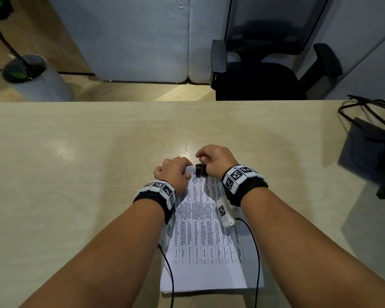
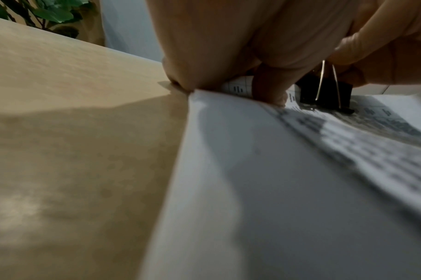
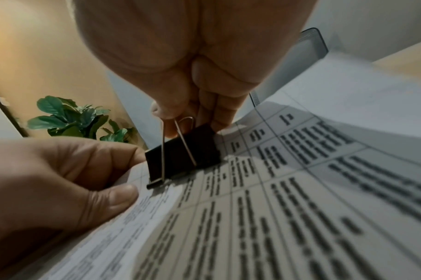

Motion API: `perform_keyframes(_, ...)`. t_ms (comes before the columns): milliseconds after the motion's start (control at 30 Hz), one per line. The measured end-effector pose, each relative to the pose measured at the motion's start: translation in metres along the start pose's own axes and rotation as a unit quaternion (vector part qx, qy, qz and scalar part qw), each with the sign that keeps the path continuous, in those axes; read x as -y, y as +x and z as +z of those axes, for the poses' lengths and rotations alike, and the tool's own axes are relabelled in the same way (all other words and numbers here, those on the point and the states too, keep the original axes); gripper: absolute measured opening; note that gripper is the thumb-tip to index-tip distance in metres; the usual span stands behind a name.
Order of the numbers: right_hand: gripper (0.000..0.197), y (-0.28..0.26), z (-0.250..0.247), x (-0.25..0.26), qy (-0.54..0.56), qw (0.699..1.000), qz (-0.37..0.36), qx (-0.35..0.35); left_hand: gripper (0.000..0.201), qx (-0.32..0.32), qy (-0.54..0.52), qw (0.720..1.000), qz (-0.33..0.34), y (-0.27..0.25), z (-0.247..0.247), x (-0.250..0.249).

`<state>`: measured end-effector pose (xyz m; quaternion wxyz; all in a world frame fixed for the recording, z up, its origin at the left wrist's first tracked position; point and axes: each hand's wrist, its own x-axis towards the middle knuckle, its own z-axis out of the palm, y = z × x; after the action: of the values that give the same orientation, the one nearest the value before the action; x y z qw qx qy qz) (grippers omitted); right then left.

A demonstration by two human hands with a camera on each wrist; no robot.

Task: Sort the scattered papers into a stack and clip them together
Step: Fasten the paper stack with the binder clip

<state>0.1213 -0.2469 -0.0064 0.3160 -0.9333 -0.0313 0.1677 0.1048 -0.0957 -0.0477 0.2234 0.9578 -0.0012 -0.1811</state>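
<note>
A stack of printed papers (image 1: 206, 236) lies on the wooden desk (image 1: 76, 174), long side running away from me. A black binder clip (image 1: 201, 170) sits on the stack's far edge. My right hand (image 1: 213, 161) pinches the clip's wire handles (image 3: 178, 132) between thumb and fingers; the clip's black body (image 3: 183, 153) bites the top edge of the papers (image 3: 276, 208). My left hand (image 1: 176, 172) grips the far left corner of the stack, thumb on top (image 3: 108, 199), just left of the clip (image 2: 324, 94). That corner of the papers (image 2: 276, 189) is lifted slightly off the desk.
A black office chair (image 1: 271, 70) stands behind the desk's far edge. A potted plant (image 1: 31, 76) is on the floor at the back left. Dark gear with cables (image 1: 369, 147) occupies the desk's right edge. Thin wrist cables (image 1: 257, 263) trail across the papers.
</note>
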Motion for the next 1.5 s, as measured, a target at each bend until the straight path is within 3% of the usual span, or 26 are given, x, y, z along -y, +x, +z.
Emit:
perform_keyframes(167,0.032,-0.001,0.002,-0.005,-0.047,0.997,-0.006,0.054,0.02,-0.006,0.001,1.0,-0.003,0.0,0.001,0.0)
perform_keyframes(233,0.034,-0.008,0.004,-0.012,-0.047,0.998,-0.048,0.002,0.019,-0.006,-0.001,1.0,-0.003,0.001,0.001,0.001)
perform_keyframes(333,0.022,-0.026,0.002,-0.012,-0.062,0.987,-0.108,-0.106,0.019,-0.008,-0.004,1.0,0.001,0.001,0.001,0.001)
perform_keyframes(400,0.022,-0.041,0.0,-0.003,-0.11,0.984,-0.117,-0.072,0.019,-0.011,-0.007,1.0,0.003,0.001,0.001,0.001)
perform_keyframes(467,0.025,-0.054,0.004,0.005,-0.181,0.978,-0.101,0.018,0.019,-0.013,-0.011,1.0,0.003,0.0,0.001,0.001)
perform_keyframes(533,0.026,-0.062,0.012,0.007,-0.222,0.968,-0.095,0.062,0.019,-0.013,-0.009,1.0,0.004,0.0,0.001,0.001)
perform_keyframes(633,0.019,-0.064,0.021,0.005,-0.185,0.976,-0.115,-0.004,0.019,-0.015,-0.01,1.0,0.005,0.0,0.001,0.001)
perform_keyframes(700,0.031,-0.059,0.024,0.006,-0.165,0.978,-0.129,-0.023,0.021,-0.013,-0.013,1.0,0.005,-0.001,0.0,0.0)
perform_keyframes(767,0.048,-0.053,0.026,0.007,-0.175,0.977,-0.124,-0.002,0.024,-0.01,-0.011,1.0,0.003,-0.002,-0.001,-0.001)
perform_keyframes(867,0.054,-0.044,0.023,0.009,-0.216,0.972,-0.09,0.031,0.023,-0.018,-0.026,0.999,0.007,-0.006,-0.004,-0.003)
perform_keyframes(1067,0.024,-0.029,-0.014,0.028,-0.293,0.948,-0.079,0.094,0.022,-0.095,-0.076,0.991,0.056,-0.021,-0.016,-0.009)
perform_keyframes(1167,0.016,-0.024,-0.035,0.036,-0.268,0.954,-0.061,0.123,0.024,-0.129,-0.1,0.983,0.081,-0.029,-0.029,-0.015)
perform_keyframes(1267,0.015,-0.024,-0.051,0.043,-0.225,0.963,-0.046,0.144,0.056,-0.153,-0.185,0.97,0.039,-0.037,-0.043,-0.016)
perform_keyframes(1367,0.017,-0.025,-0.06,0.047,-0.203,0.967,-0.041,0.149,0.085,-0.075,-0.359,0.93,-0.033,-0.047,-0.047,-0.004)
perform_keyframes(1433,0.019,-0.024,-0.062,0.046,-0.196,0.97,-0.038,0.141,0.073,-0.012,-0.376,0.924,-0.076,-0.053,-0.04,0.007)
perform_keyframes(1500,0.02,-0.021,-0.062,0.042,-0.18,0.978,-0.041,0.097,0.048,0.016,-0.352,0.93,-0.107,-0.059,-0.031,0.014)
